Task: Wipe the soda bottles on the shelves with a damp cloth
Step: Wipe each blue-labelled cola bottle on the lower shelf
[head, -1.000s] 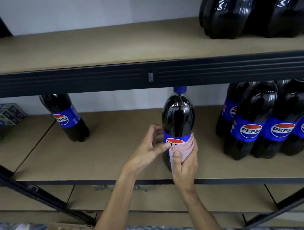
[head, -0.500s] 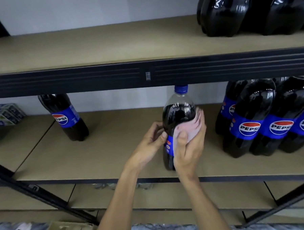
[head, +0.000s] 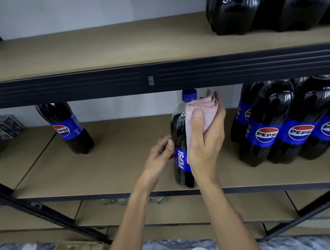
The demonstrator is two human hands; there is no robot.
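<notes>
My right hand (head: 205, 142) is gripping the cloth (head: 207, 111) round the bottle (head: 179, 131) neck, my left hand (head: 158, 155) pinching lower down, steadying it near the shelf (head: 106, 185) front edge.

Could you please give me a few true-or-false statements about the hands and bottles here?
The right hand holds a pink cloth against the upper part of the middle bottle. True.
The left hand is clear of that bottle. False: it grips its side at the label.
The cap is red. False: it is blue.
A lone bottle stands further left on the same shelf. True.
The upper shelf holds no bottles. False: dark bottles stand at its right end.
</notes>
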